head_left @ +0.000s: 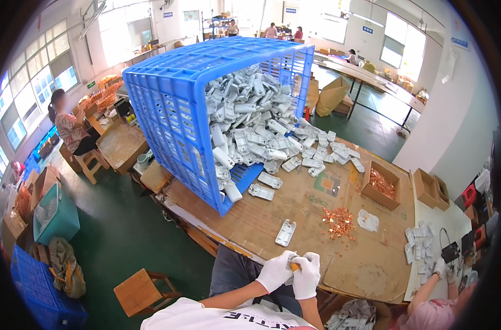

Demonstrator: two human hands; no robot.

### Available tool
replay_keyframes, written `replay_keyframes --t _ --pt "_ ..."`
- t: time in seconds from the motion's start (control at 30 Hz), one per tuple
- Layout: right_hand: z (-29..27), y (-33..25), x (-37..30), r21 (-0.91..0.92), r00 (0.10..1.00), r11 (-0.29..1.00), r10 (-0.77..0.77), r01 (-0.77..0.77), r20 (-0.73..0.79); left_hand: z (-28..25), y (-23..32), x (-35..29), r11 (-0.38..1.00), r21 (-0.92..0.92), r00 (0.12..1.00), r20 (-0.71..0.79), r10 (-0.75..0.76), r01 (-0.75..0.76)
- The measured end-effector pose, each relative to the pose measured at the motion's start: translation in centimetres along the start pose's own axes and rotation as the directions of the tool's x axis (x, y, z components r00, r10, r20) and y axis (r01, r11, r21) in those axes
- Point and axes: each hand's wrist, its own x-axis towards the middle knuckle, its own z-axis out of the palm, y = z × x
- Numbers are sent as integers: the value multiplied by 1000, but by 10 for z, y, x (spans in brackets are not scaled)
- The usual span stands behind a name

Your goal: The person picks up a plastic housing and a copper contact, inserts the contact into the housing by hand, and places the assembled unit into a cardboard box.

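Close to the table's front edge, my left hand (274, 273) and my right hand (306, 276) meet, both in white gloves with the fingers closed. Between them a light grey plastic casing shows only in part. A small orange-yellow patch (295, 267) sits at my right fingertips; whether it is a tool or a finger covering I cannot make out. Just beyond my hands a single light grey casing (285, 233) lies open side up on the cardboard (250, 228). To its right is a loose heap of small copper-coloured metal pieces (338, 222).
A blue crate (168, 121) on its side spills many grey casings (256, 121) onto the table. At right are a cardboard box (379, 184) of copper pieces, a crumpled plastic bag (368, 220) and more casings (421, 247) near a co-worker's gloved hands (439, 267). A wooden stool (137, 291) stands left.
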Motion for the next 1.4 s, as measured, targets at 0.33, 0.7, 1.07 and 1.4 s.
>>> replay_keyframes --t 0.33,0.7,1.07,1.4 --pt "-14 28 -32 132 774 857 370 -498 514 0 -13 -29 897 351 957 202 209 -270" --pt "-26 27 -81 25 742 904 334 -427 581 -5 -28 -47 977 109 809 581 87 -184" --pt "-49 8 -77 -71 626 848 441 -525 643 4 -29 -50 979 140 818 574 42 -149" --pt "-39 1 -83 -77 724 929 333 -363 604 10 -42 -63 995 60 895 444 40 -74"
